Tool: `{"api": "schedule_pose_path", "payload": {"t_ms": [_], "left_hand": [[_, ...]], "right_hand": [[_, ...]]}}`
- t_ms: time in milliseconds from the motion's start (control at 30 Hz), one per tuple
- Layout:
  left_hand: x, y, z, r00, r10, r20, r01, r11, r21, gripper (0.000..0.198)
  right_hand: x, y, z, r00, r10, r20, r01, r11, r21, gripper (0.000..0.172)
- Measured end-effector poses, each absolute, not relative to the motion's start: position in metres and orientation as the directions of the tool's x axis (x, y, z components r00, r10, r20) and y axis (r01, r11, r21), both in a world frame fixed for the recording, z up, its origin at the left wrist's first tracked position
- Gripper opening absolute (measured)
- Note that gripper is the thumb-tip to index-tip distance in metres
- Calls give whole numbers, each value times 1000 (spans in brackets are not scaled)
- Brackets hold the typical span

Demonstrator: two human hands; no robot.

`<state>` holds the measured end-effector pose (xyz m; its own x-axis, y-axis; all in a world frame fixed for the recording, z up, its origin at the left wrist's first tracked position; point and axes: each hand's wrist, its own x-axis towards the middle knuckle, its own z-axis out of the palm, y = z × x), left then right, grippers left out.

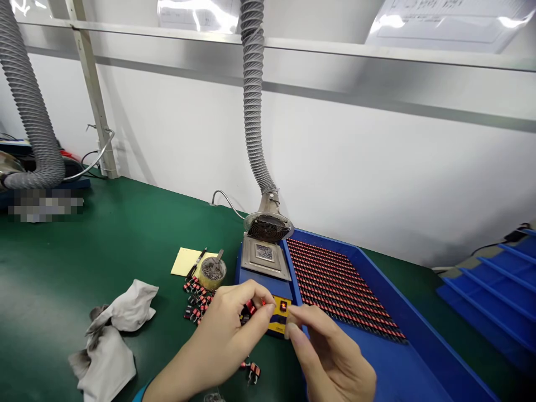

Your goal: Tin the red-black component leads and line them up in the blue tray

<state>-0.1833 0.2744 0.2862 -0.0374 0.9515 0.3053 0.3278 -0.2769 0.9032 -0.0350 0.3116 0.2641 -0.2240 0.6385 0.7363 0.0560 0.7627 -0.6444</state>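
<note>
My left hand [234, 324] has its thumb and forefinger closed in a pinch. Bits of red show between and behind these fingers, but I cannot tell whether a part is held. Facing it, my right hand [330, 352] pinches too, and whatever lies at its fingertips is too small to name. Just beyond both hands is a blue heating unit with a yellow control panel [277, 324], a lit red display and a square metal top [249, 254]. A pile of small red-and-black wired components [196, 298] lies left of it, partly behind my left hand. A few more components [253, 373] lie closer to me.
A blue tray [419, 290] on the right holds rows of red-and-black components [335, 285]. A fume hose [253, 100] hangs over the heater. Leftward are a tub of grey material [212, 272], a yellow notepad [184, 261], a pen [196, 263] and soiled white gloves [109, 357].
</note>
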Motion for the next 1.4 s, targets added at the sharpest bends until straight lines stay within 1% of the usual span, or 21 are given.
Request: {"api": "schedule_pose_path", "payload": {"t_ms": [67,167,267,333,400,433,500,567,633,700,767,800,833,933,1000,1067,1133,1200,1267,1333,1400], "left_hand": [[-183,274,287,-19,954,300,341,-276,899,17],[-184,274,288,15,949,315,357,-299,885,17],[-185,274,288,59,936,348,393,-342,854,17],[-186,274,287,102,912,398,455,-398,797,16],[-186,276,284,153,835,528,552,-515,655,17],[-185,277,282,181,770,612,604,-578,549,18],[-184,278,279,243,624,743,695,-647,316,21],[-182,279,278,272,547,792,749,-637,182,23],[-181,278,278,248,548,799,759,-623,191,21],[-181,277,279,177,583,793,715,-629,304,17],[-182,275,281,101,647,756,638,-625,450,13],[-182,274,281,73,682,727,597,-614,516,12],[-182,273,282,55,715,697,560,-600,571,11],[-184,272,282,44,768,639,490,-575,656,10],[-183,273,281,64,763,643,486,-587,648,11],[-182,274,280,99,722,685,533,-620,576,11],[-181,275,278,162,647,745,625,-652,430,15],[-178,276,276,233,577,783,707,-653,271,20],[-177,277,275,265,536,801,750,-637,178,22],[-176,278,275,216,534,818,759,-618,203,19],[-176,278,277,123,569,813,728,-608,315,14]], "right_hand": [[-35,314,263,-203,603,771,94,796,-598,37],[-36,317,262,-241,540,806,131,841,-524,42],[-36,318,264,-261,509,820,148,861,-488,40],[-36,317,265,-283,514,810,155,858,-490,30],[-37,314,266,-281,575,768,168,817,-551,15],[-37,313,266,-283,633,721,170,773,-612,14],[-38,312,264,-313,763,565,121,622,-774,24],[-38,313,263,-381,840,387,-26,408,-913,33],[-37,314,263,-389,855,343,-189,290,-938,37],[-36,314,263,-281,838,468,-229,415,-881,32],[-34,315,264,-178,749,639,-115,629,-769,16],[-34,315,264,-167,689,705,-50,708,-704,17],[-34,316,264,-178,631,755,-5,767,-642,24],[-35,317,264,-230,508,830,33,857,-515,35],[-35,316,264,-237,472,849,43,878,-477,35],[-36,315,265,-268,505,820,57,858,-510,24],[-36,312,265,-298,626,721,72,767,-637,14],[-37,311,264,-337,775,535,33,577,-816,25],[-36,311,262,-380,844,378,-88,374,-923,35],[-35,312,261,-353,852,386,-195,337,-921,39],[-34,312,262,-225,822,523,-171,495,-852,32]]}}
